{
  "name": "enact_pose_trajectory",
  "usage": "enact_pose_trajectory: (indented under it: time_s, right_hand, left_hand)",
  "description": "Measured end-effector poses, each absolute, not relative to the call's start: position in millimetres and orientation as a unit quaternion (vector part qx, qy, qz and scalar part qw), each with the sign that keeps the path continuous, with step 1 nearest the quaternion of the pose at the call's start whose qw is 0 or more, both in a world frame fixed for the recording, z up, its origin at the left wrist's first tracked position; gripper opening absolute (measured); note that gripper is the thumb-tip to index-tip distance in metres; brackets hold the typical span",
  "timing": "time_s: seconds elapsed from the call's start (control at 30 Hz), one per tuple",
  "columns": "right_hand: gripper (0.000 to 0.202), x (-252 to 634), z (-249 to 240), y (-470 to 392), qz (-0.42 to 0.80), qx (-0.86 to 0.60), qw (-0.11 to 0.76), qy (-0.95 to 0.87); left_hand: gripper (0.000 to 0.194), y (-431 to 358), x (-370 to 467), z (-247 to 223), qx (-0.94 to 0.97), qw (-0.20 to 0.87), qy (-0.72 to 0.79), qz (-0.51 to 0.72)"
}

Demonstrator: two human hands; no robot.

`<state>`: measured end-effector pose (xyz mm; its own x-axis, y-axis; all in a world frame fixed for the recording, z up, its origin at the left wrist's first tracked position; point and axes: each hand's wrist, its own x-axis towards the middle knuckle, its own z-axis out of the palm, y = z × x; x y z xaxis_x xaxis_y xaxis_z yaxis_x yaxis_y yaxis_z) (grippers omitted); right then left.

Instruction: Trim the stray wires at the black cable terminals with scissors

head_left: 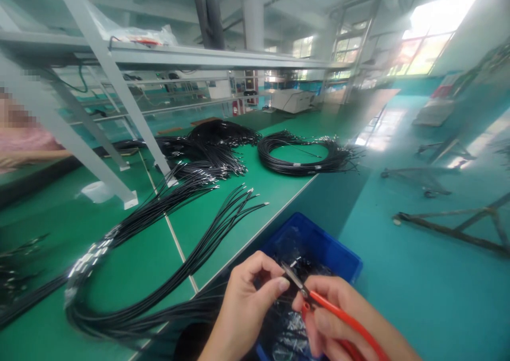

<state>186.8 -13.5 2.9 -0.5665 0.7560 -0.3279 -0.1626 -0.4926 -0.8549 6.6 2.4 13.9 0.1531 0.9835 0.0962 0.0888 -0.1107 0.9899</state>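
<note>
My right hand [338, 297] is wrapped round the red handles of a pair of cutting pliers [338, 312], whose metal jaws point up and left. Just left of the jaw tips, the thumb and forefinger of my left hand [247, 292] are bent together in a pinch. What lies between them is too small to make out. Below both hands is a blue bin [332, 242] with dark scraps and pale bits inside. A bundle of black cables [195, 257] with metal ends curves across the green table to my left.
A coil of black cable [274, 164] lies near the edge of the green table [239, 228], with more cable bundles [223, 132] behind. Shelf posts [131, 106] rise from the table by a white roll [98, 192]. A person's arm [35, 159] shows at far left. Wheeled frames [458, 225] stand right.
</note>
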Motion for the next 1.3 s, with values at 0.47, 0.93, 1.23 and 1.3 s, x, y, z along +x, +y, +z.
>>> enact_pose_trajectory:
  time_s: [0.47,0.93,1.23,1.3]
  right_hand:
    - [0.035,198.0,-3.8,-3.2,0.527,-0.519,0.385,-0.551]
    - [0.019,101.1,-81.4,37.9,0.39,-0.458,0.281,-0.747]
    - [0.022,100.6,-117.9,1.6,0.482,-0.43,0.24,-0.725]
    - [0.023,100.4,-120.5,0.3,0.49,-0.429,0.245,-0.718]
  left_hand:
    - [0.005,12.6,9.5,-9.2,0.752,0.173,0.589,0.24]
    - [0.02,46.1,-125.6,-25.4,0.583,0.049,0.803,0.114]
    - [0.006,16.5,-114.7,-25.6,0.644,0.077,0.752,0.113]
    - [0.008,16.7,-116.4,-25.0,0.625,0.065,0.768,0.121]
